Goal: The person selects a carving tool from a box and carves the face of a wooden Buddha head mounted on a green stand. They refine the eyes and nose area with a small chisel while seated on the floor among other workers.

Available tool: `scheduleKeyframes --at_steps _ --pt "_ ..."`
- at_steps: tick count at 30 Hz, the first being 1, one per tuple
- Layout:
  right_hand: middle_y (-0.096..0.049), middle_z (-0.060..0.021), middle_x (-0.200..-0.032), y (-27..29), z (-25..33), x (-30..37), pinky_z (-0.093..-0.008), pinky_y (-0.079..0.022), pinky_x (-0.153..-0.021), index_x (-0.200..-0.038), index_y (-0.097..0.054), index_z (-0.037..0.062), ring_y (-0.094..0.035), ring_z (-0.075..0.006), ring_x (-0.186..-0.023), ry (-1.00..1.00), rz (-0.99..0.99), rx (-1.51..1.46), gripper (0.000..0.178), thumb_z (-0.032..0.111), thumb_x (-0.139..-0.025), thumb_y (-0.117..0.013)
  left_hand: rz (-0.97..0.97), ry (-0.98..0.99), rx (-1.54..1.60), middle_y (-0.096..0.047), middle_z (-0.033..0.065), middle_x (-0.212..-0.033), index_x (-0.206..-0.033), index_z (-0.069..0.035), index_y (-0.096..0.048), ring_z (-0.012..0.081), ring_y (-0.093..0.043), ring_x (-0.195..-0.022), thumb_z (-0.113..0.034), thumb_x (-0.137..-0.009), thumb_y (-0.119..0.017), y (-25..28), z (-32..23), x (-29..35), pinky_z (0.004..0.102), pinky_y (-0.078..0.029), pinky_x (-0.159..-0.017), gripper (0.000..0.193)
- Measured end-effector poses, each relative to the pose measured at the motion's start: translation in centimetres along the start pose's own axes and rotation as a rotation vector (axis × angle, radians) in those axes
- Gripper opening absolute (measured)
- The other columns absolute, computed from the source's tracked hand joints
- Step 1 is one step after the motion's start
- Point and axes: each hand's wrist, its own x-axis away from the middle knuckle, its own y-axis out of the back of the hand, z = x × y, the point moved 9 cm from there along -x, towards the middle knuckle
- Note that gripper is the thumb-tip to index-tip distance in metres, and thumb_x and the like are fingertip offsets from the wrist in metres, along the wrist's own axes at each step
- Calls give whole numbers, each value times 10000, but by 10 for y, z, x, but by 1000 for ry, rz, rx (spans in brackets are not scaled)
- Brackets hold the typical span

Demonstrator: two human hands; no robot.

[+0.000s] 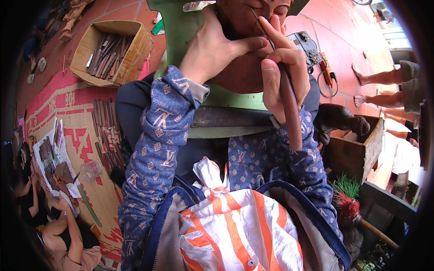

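A reddish-brown carved wooden head [237, 74] with closed eyes rests on a green plastic surface [181, 34] in front of me, its top cut off by the picture's edge. My left hand [212, 49] is closed around its side, the thumb lying across the lower part of the face. In my right hand [285, 67] is a carving knife [290, 113] with a long brown wooden handle. Its slender dark blade slants up to the left, the tip beside the head's nose and eye. Some right fingers lie close to the carved face.
A cardboard box [142, 52] of wooden-handled tools stands at left, with more tools [106, 131] on the patterned mat [81, 122]. Other people sit at lower left; bare legs [384, 77] show at right. Near my right are an orange power strip [326, 67], a wooden box [361, 151] and a brush [348, 205].
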Motion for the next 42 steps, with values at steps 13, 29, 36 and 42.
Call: scheduleKeyframes --at_steps 13,29,36,42 --pt "-610 -224 -1198 2 5 -10 -457 -435 -1000 -854 -543 5 -596 -389 -1110 -42 87 119 172 55 -801 -699 12 43 -2 -510 297 -1242 -1330 83 -262 365 -513 -1204 -372 -709 -817 -1 1 2 399 -447 -963 949" --pt "-646 -202 -1134 -9 32 -37 -338 -524 -684 -837 -539 4 -664 -304 -791 -38 352 402 160 42 -793 -689 -35 -54 -35 -508 296 -1228 -1320 94 -277 367 -536 -1172 -351 -733 -796 1 -7 1 398 -465 -945 901" --pt "-591 -296 -1202 -3 27 -30 -404 -427 -987 -849 -503 -9 -574 -364 -1172 16 457 145 206 134 -879 -649 8 15 -57 -532 254 -1183 -1274 101 -316 320 -554 -1126 -420 -689 -824 2 7 2 366 -467 -920 934" --pt "-634 -241 -1159 14 9 -24 -343 -460 -935 -898 -545 -11 -580 -329 -1176 -51 229 55 182 105 -853 -679 14 7 -89 -549 235 -1162 -1246 118 -346 293 -563 -1112 -497 -652 -836 -1 5 1 348 -467 -915 986"
